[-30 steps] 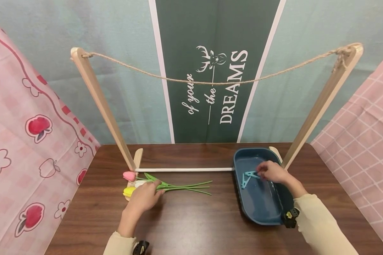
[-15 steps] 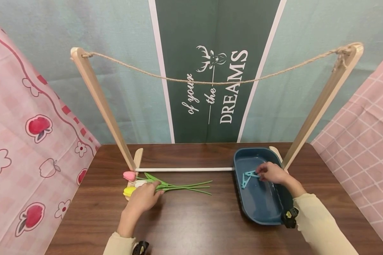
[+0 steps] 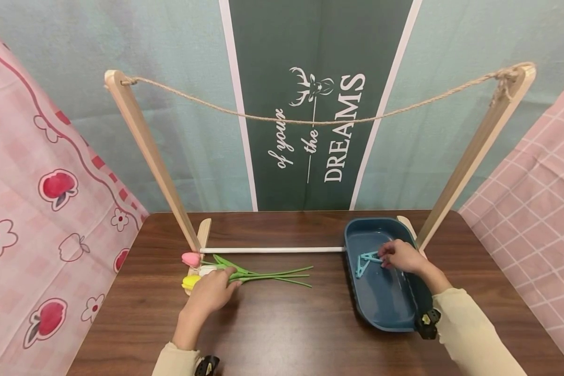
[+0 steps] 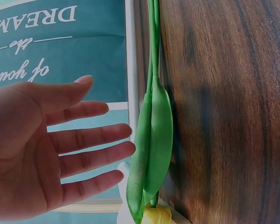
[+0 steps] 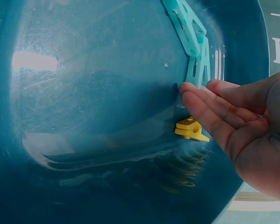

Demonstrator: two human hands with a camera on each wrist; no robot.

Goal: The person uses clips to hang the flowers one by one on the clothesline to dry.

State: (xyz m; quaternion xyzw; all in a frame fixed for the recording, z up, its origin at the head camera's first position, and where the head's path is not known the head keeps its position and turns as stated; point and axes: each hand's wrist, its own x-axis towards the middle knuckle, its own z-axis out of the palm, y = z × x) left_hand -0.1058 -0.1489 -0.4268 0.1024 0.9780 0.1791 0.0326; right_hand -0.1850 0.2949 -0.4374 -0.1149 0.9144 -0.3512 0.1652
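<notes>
Three artificial tulips lie on the table at the left: a pink tulip (image 3: 190, 259), a white tulip (image 3: 207, 270) and a yellow tulip (image 3: 190, 282), with green stems (image 3: 272, 276) pointing right. My left hand (image 3: 214, 289) hovers over their leaves (image 4: 157, 144), its fingers straight and holding nothing. Inside the blue basin (image 3: 390, 328), my right hand (image 3: 400, 256) has its fingertips at one end of a light-blue clothespin (image 3: 370, 256); the fingers look extended. Another light-blue clothespin (image 3: 361, 268) adjoins it. A small yellow clip (image 5: 190, 129) shows below the fingers in the right wrist view.
A wooden frame stands around the work, with a left post (image 3: 152, 156) and a right post (image 3: 474, 156). A twine rope (image 3: 310, 122) sags between their tops. Low across the back runs a white rod (image 3: 272, 250), ending at the basin. Cloth curtains (image 3: 188, 156) surround the table.
</notes>
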